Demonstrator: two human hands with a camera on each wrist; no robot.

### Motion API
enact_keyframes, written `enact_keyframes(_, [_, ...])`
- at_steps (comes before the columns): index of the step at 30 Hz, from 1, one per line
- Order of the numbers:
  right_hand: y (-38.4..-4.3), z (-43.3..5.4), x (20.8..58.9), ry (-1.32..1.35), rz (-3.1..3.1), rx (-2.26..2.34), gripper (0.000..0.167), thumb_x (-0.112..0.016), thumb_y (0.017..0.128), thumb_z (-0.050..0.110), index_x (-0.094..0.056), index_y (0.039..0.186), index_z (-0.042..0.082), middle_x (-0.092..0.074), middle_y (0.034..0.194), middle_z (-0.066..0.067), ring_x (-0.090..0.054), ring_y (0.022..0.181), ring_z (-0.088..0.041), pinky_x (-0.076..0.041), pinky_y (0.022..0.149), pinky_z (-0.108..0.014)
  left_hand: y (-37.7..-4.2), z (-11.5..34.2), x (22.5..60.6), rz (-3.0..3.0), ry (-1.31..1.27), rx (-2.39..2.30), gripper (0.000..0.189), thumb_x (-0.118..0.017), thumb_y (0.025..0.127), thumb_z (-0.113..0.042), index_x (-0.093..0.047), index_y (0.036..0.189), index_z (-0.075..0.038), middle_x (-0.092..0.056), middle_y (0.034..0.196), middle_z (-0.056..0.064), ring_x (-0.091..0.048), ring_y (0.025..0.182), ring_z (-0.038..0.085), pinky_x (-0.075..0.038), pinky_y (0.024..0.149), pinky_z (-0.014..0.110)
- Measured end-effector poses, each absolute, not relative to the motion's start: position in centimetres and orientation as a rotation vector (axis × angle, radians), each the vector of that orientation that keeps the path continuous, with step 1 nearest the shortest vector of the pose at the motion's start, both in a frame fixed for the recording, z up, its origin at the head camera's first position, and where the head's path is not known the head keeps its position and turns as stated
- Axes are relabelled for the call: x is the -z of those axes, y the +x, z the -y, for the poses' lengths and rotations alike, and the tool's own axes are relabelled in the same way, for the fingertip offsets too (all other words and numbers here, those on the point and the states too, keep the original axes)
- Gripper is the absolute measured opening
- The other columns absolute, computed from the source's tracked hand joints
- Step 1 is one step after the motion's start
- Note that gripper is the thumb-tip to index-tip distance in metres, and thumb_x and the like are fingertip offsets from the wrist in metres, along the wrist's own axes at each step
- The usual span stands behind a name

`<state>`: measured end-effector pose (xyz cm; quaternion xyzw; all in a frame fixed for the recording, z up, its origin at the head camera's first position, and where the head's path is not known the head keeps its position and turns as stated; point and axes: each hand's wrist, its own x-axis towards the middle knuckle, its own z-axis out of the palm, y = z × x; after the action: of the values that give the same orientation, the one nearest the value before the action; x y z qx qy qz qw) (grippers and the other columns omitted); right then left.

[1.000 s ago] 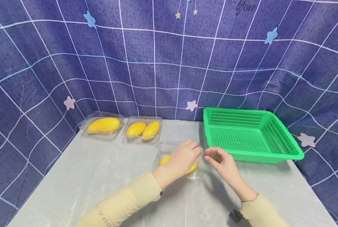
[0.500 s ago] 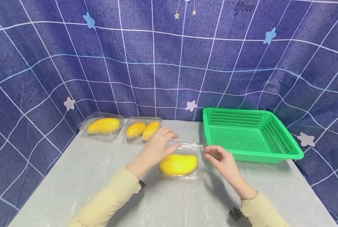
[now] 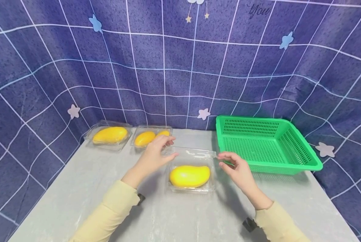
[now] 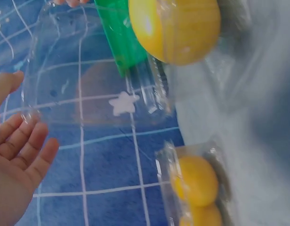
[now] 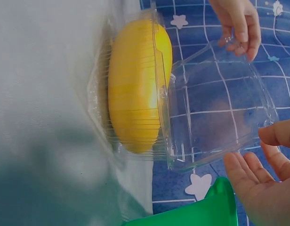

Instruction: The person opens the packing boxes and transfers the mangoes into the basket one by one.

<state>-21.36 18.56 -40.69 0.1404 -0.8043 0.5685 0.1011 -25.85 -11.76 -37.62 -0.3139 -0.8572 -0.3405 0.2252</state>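
Note:
A yellow mango lies in a clear plastic clamshell box at the middle of the table. Its transparent lid stands raised at the back. My left hand is at the lid's left corner, thumb and fingers apart, and its fingertips seem to touch that corner in the left wrist view. At the lid's right corner is my right hand, fingers loosely bent with a gap to the thumb. Its fingertips are at the lid's edge; how firmly they touch cannot be told.
At the back left, one clear box contains a single mango. Beside it, another box has two yellow fruits. A green slotted basket stands at the right. Behind the table hangs a blue grid curtain.
My left hand has moved left from above the mango, which it partly covered, to the lid's left side. The right hand has stayed nearly still at the right corner.

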Motion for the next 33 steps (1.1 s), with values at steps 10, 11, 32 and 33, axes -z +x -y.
enact_keyframes(10, [-20.8,-17.7,38.7,0.380,2.422,-1.630,0.031,-0.063,0.085,-0.005,-0.057,0.115,-0.005,-0.061,0.117,-0.022,-0.058,0.111,-0.035,-0.048,0.096,-0.048,-27.3,13.0,39.4,2.329,-0.784,1.303,0.043,-0.078,0.073,-0.003,-0.059,0.112,-0.005,-0.061,0.098,0.009,-0.058,0.089,0.021,-0.056,0.079,0.035])
enact_keyframes(11, [-20.6,-17.5,38.3,0.384,2.423,-1.624,0.032,-0.062,0.084,-0.006,-0.057,0.116,-0.007,-0.060,0.117,-0.023,-0.057,0.111,-0.037,-0.048,0.096,-0.049,-27.4,13.0,39.5,2.324,-0.772,1.353,0.041,-0.077,0.074,-0.002,-0.059,0.111,-0.005,-0.061,0.098,0.010,-0.058,0.090,0.021,-0.056,0.079,0.037])
enact_keyframes(32, [-21.5,-17.2,37.9,0.417,2.403,-1.646,0.041,-0.062,0.084,-0.007,-0.051,0.124,-0.008,-0.058,0.122,-0.023,-0.056,0.114,-0.038,-0.050,0.094,-0.031,-27.9,12.3,37.5,2.173,-0.651,1.810,0.026,-0.063,0.078,0.016,-0.056,0.102,0.013,-0.057,0.101,0.031,-0.058,0.090,0.024,-0.055,0.084,0.040])
enact_keyframes(33, [-21.5,-17.2,37.8,0.418,2.404,-1.644,0.042,-0.062,0.084,-0.007,-0.051,0.124,-0.008,-0.058,0.122,-0.023,-0.056,0.114,-0.038,-0.050,0.094,-0.032,-28.0,12.3,37.5,2.173,-0.641,1.817,0.027,-0.063,0.077,0.016,-0.056,0.103,0.013,-0.057,0.100,0.031,-0.058,0.089,0.024,-0.055,0.083,0.036])
